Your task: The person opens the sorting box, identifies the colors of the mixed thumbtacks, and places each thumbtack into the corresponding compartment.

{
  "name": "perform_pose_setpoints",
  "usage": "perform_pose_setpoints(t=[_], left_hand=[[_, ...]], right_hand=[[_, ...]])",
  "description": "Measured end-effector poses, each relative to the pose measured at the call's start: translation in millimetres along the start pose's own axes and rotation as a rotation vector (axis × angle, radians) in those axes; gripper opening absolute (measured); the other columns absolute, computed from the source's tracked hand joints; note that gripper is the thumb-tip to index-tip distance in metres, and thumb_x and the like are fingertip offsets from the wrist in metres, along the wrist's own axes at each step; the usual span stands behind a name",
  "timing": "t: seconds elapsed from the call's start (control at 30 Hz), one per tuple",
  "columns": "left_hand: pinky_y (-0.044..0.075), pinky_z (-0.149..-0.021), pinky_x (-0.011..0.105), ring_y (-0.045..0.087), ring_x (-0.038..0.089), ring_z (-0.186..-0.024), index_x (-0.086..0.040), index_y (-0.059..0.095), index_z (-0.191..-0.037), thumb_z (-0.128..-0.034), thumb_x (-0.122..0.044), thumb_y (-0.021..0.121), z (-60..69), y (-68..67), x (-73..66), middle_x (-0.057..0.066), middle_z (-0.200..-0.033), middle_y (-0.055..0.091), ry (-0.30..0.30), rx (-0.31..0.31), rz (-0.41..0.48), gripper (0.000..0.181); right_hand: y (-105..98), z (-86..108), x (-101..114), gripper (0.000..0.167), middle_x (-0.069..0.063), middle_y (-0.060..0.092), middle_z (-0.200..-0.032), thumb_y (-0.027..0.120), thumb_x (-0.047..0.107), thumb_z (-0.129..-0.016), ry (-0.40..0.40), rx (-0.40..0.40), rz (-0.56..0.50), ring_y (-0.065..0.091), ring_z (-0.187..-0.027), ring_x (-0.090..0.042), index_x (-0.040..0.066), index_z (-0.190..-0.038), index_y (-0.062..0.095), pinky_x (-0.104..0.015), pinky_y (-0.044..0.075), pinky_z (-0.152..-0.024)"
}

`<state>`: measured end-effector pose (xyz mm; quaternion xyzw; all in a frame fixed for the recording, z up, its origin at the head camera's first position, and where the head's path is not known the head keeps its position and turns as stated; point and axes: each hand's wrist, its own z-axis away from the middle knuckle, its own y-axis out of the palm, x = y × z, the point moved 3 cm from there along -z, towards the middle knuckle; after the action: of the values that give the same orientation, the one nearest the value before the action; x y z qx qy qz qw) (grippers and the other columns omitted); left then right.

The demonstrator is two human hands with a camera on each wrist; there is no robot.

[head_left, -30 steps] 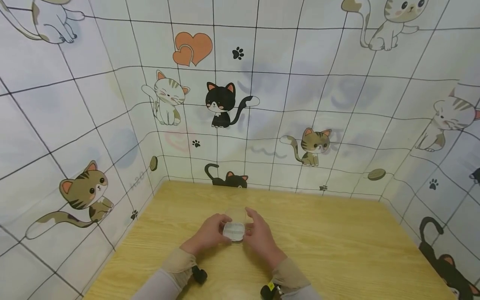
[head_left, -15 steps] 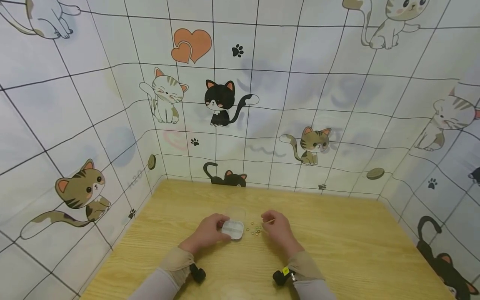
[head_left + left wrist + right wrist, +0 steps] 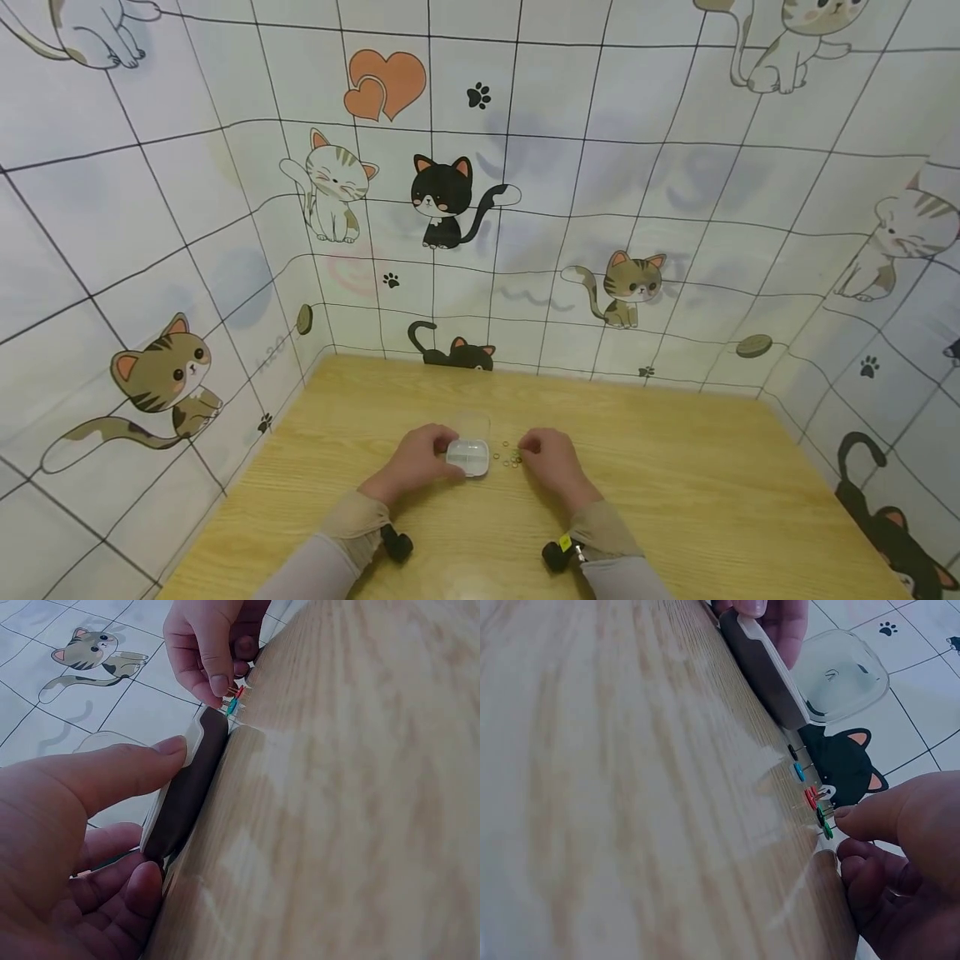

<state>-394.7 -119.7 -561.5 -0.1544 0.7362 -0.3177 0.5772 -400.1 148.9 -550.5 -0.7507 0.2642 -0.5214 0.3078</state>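
My left hand (image 3: 422, 457) grips a small box (image 3: 468, 458) with a divided white inside, its clear lid (image 3: 841, 676) swung up. In the left wrist view the thumb lies on the white rim, with the fingers around the dark outer shell (image 3: 187, 791). Just right of the box, several thumbtacks (image 3: 506, 455) with coloured heads lie on the table. The right wrist view shows black, blue (image 3: 799, 772), red (image 3: 810, 798) and green ones, pins sticking up. My right hand (image 3: 555, 463) has its thumb and bent forefinger by the green thumbtack (image 3: 827, 831), with a gap between the fingertips.
The pale wooden table (image 3: 675, 483) runs back to a wall covering (image 3: 540, 183) printed with cats and grid lines. Side walls with the same print stand left and right. A small black camera is on each wrist.
My right hand left the box and moved right, uncovering the thumbtacks, then came slightly left to their edge. My left hand still holds the box in nearly the same spot.
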Motion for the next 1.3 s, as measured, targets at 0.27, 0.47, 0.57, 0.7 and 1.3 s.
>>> perform_pose_setpoints(t=[0.27, 0.47, 0.57, 0.7, 1.3], left_hand=[[0.054, -0.094, 0.038, 0.064, 0.016, -0.103, -0.008, 0.073, -0.125, -0.0723, -0.031, 0.098, 0.4, -0.9, -5.1, 0.003, -0.115, 0.073, -0.021, -0.003, 0.013, 0.062], [0.054, -0.094, 0.037, 0.064, 0.015, -0.103, -0.008, 0.073, -0.125, -0.0726, -0.030, 0.098, -0.8, -1.5, -5.2, 0.003, -0.116, 0.073, -0.013, -0.002, 0.014, 0.062], [0.054, -0.094, 0.038, 0.064, 0.016, -0.103, -0.008, 0.073, -0.124, -0.0726, -0.030, 0.098, -1.7, -1.9, -4.7, 0.004, -0.116, 0.073, -0.008, -0.003, 0.016, 0.061], [0.054, -0.095, 0.039, 0.064, 0.017, -0.104, -0.008, 0.073, -0.125, -0.0727, -0.030, 0.098, -1.4, -2.1, -4.7, 0.004, -0.116, 0.073, -0.017, 0.003, 0.024, 0.062], [0.054, -0.095, 0.041, 0.064, 0.017, -0.103, -0.006, 0.074, -0.123, -0.0722, -0.029, 0.098, 1.0, -1.3, -6.0, 0.004, -0.115, 0.074, -0.008, -0.011, -0.004, 0.061]], right_hand=[[-0.7, -1.4, -1.2, 0.011, 0.000, 0.073, -0.084, 0.072, 0.003, -0.089, -0.018, -0.008, 0.047, 0.064, -0.082, -0.016, 0.012, -0.083, 0.075, -0.038, 0.054, -0.077], [-1.8, -3.3, 0.9, 0.013, -0.001, 0.071, -0.082, 0.068, 0.003, -0.090, 0.007, 0.016, 0.075, 0.063, -0.080, -0.016, 0.012, -0.082, 0.072, -0.038, 0.054, -0.077], [-1.2, -3.5, 2.7, 0.013, -0.001, 0.070, -0.082, 0.066, 0.003, -0.092, 0.007, 0.037, 0.103, 0.063, -0.080, -0.016, 0.011, -0.083, 0.071, -0.038, 0.054, -0.077], [0.3, -3.5, 3.4, 0.015, -0.002, 0.068, -0.082, 0.063, 0.003, -0.094, -0.007, 0.066, 0.141, 0.062, -0.079, -0.016, 0.010, -0.083, 0.068, -0.038, 0.054, -0.075], [0.0, -3.4, 1.7, 0.014, -0.003, 0.070, -0.083, 0.065, 0.000, -0.093, -0.011, 0.060, 0.136, 0.064, -0.082, -0.019, 0.009, -0.084, 0.071, -0.039, 0.055, -0.076]])
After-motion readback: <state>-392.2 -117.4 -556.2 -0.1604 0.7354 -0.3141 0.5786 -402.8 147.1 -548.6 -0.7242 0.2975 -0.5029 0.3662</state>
